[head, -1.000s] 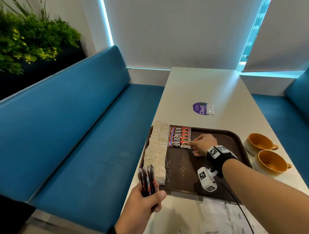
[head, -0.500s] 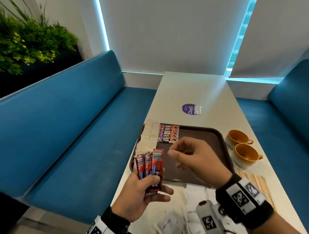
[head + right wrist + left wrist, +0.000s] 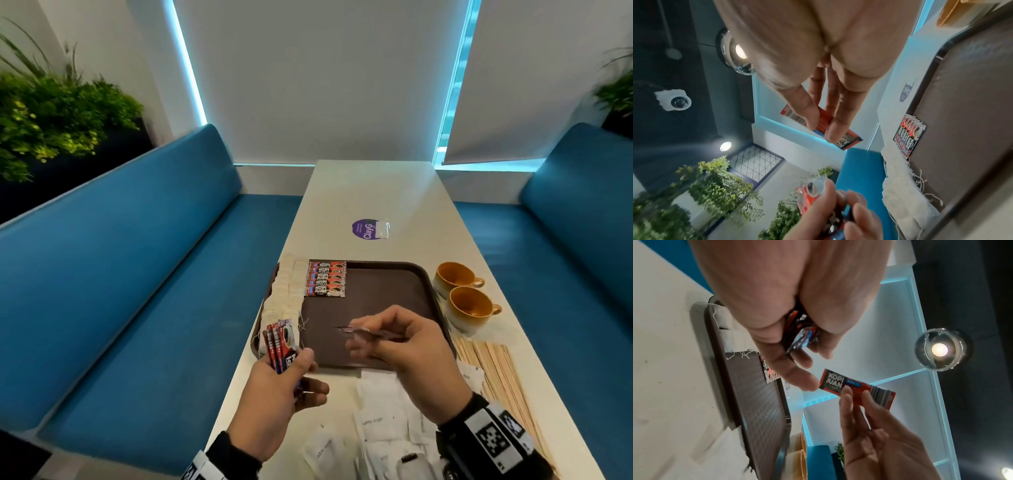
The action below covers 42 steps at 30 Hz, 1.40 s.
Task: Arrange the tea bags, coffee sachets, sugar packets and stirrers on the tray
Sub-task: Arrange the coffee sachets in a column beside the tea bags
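Coffee sachet (image 3: 368,331) — pinched flat in right-hand fingers (image 3: 846,395) — lies crosswise above tray (image 3: 387,284), left hand (image 3: 274,387) gripping spares.

This looks like a café or office break booth. Two blue padded benches (image 3: 113,274) face each other across a long white surface (image 3: 373,192), with pale blinds (image 3: 325,78) edged in cyan light behind. Green plants (image 3: 51,113) fill a dark planter to the left. A purple round sticker (image 3: 364,229) marks the surface, two orange cups (image 3: 462,291) stand by a brown serving tray (image 3: 387,284), and a ceiling security camera (image 3: 677,101) sits overhead.
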### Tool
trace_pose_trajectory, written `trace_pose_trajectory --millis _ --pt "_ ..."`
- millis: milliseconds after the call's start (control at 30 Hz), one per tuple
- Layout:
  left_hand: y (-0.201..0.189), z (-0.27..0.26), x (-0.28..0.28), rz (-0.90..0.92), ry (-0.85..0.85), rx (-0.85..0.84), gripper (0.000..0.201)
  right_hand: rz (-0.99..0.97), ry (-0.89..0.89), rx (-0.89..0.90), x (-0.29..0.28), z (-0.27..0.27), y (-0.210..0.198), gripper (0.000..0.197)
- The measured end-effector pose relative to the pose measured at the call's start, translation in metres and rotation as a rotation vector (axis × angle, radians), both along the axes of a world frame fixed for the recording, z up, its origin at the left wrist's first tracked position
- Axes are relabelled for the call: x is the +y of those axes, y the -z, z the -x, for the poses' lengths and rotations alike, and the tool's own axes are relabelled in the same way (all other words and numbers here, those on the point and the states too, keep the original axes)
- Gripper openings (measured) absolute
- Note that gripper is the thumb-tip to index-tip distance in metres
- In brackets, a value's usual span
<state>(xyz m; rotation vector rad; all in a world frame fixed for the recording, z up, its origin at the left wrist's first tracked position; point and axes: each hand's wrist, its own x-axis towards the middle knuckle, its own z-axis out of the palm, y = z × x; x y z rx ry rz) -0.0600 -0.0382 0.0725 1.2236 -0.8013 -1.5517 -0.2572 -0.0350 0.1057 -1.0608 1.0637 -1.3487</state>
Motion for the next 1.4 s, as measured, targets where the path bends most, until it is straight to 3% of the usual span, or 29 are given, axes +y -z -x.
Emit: trace_pose_trajectory --millis 200,333,500,600,733,900,1067,1233,1400 --pt "-0.012 0.009 0.003 0.064 0.081 0.048 0.024 0.092 -0.098 0.217 0.008 -0.009 0.013 0.016" --pt "-0.007 0.005 -0.001 0.119 0.078 0.082 0.026 0.153 -0.168 0.353 0.011 -0.013 0.014 0.046" --pt "0.002 -0.005 -0.004 0.146 0.062 0.074 0.03 0.099 -0.082 0.178 0.006 -0.009 0.012 0.027" --pt "0.001 -0.005 -0.004 0.182 0.081 0.052 0.032 0.022 -0.076 0.164 0.002 -0.005 0.013 0.012" --pt "0.0 -0.005 -0.004 0.169 0.061 0.031 0.041 -0.121 -0.26 0.26 0.003 -0.011 0.014 0.031" --pt "-0.005 -0.005 -0.004 0.168 0.107 0.055 0.049 -0.143 -0.16 0.231 0.003 -0.013 0.018 0.005" --pt "0.001 -0.012 -0.011 0.125 -0.029 0.08 0.027 -0.193 -0.131 0.185 -0.005 -0.003 0.014 0.007" --pt "0.011 -0.019 -0.018 0.098 -0.022 0.082 0.03 -0.189 -0.067 0.165 -0.018 0.002 0.024 0.009" --pt "0.026 -0.021 -0.032 -0.011 -0.151 0.065 0.02 -0.276 -0.002 0.058 -0.049 0.0 0.038 0.009"
